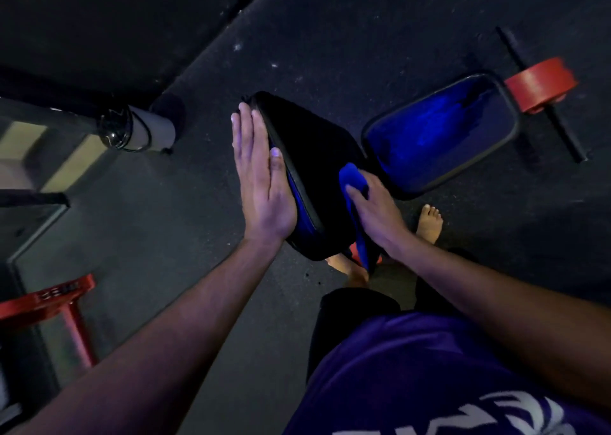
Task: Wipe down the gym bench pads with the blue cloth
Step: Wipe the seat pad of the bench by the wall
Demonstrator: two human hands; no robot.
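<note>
Standing on dark rubber floor [205,269], two bench pads [317,156] sit side by side; left hand [261,183] lies flat against the nearer pad's edge, right hand [377,209] holding one blue cloth [352,178] against it.

Dim, blue-violet cast; glare on seat pad [439,133]; soft blur, wide-angle edge distortion.

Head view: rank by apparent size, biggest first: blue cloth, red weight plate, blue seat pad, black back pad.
1. black back pad and blue seat pad: look alike, nearness differs, unranked
2. red weight plate
3. blue cloth, partly under the right hand
</note>
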